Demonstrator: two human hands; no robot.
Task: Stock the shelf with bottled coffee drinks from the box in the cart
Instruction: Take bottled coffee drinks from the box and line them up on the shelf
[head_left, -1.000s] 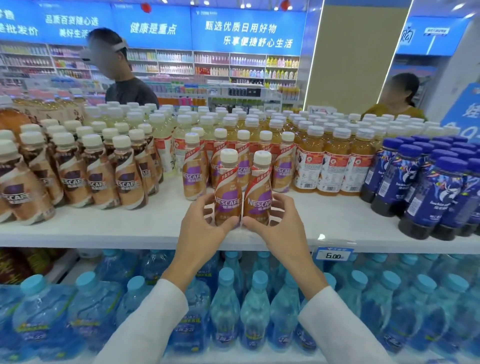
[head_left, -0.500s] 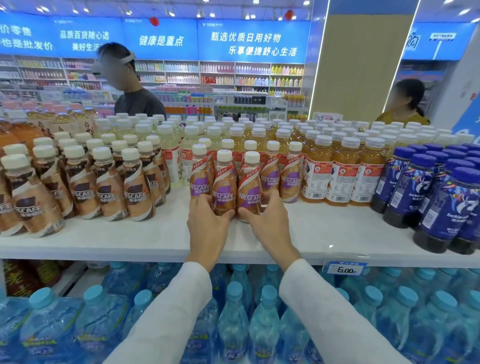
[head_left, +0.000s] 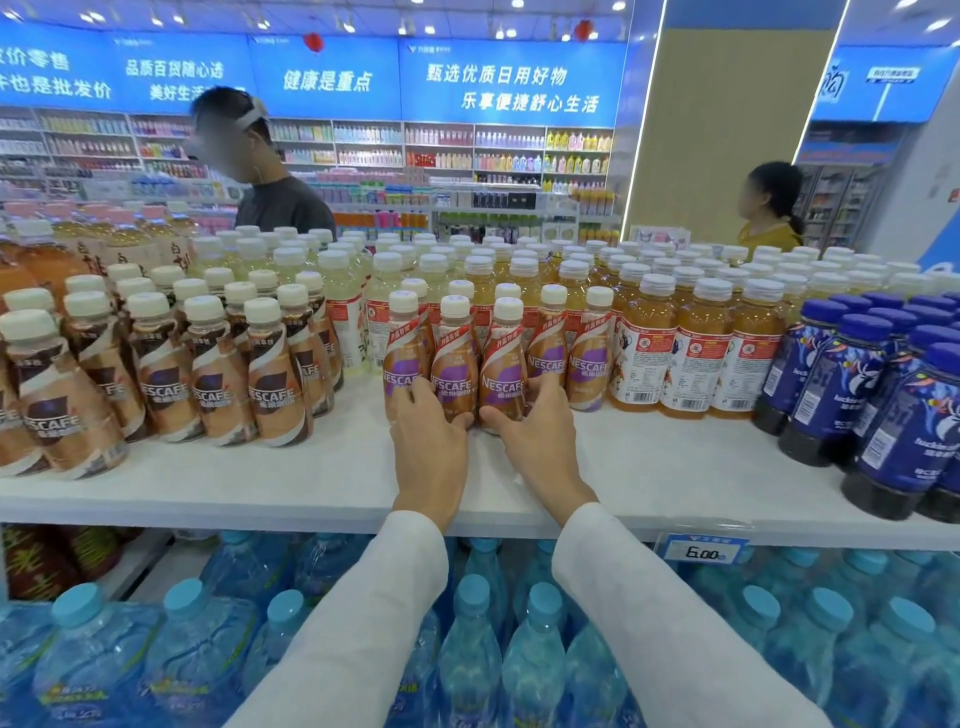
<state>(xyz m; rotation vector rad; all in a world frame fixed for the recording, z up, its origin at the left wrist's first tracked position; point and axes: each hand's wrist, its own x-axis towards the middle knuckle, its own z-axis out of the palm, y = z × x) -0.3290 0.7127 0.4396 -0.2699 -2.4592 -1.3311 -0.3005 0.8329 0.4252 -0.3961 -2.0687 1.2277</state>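
Now my left hand (head_left: 428, 441) and right hand (head_left: 540, 436) clasp two coffee bottles (head_left: 501, 371) standing on the shelf (head_left: 260, 483); next, probably, release them.

1 head-worn wide-angle camera faces forward and down, near the shelf (head_left: 311, 483).
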